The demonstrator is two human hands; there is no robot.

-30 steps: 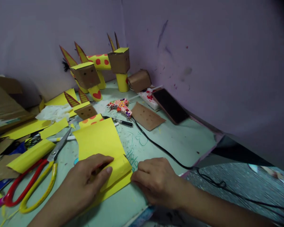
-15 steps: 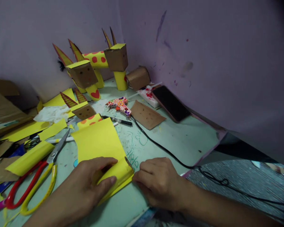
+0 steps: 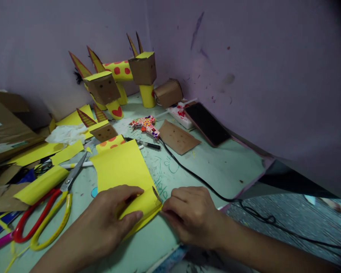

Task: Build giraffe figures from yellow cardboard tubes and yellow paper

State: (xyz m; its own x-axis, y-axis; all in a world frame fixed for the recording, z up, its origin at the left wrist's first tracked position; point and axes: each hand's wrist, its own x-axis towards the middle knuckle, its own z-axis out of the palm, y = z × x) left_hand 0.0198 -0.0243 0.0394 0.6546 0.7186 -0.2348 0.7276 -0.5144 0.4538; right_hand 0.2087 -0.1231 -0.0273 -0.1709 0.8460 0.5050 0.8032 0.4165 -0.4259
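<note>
A yellow paper sheet (image 3: 122, 163) lies on the table, its near part curled over into a roll. A brown edge shows at the roll's right end; how far it runs inside is hidden. My left hand (image 3: 110, 216) presses on the roll, thumb on the near side and fingers over the top. My right hand (image 3: 191, 214) is closed, with its fingertips pinched at the paper's right near corner. Left of my hands lie scissors (image 3: 64, 193) with red and yellow handles, beside a separate yellow paper roll (image 3: 42, 185).
Cardboard giraffe figures (image 3: 102, 89) stand at the back, by the wall. A flowered glue gun (image 3: 146, 125) trails a black cord (image 3: 193, 176) past my right hand. A phone (image 3: 207, 123), brown cardboard piece (image 3: 179, 136) and black marker (image 3: 147, 145) lie beyond. A cardboard box (image 3: 11, 125) stands left.
The view has shifted slightly, so the scene sits a little further right. Both hands stay on the yellow paper in nearly the same pose.
</note>
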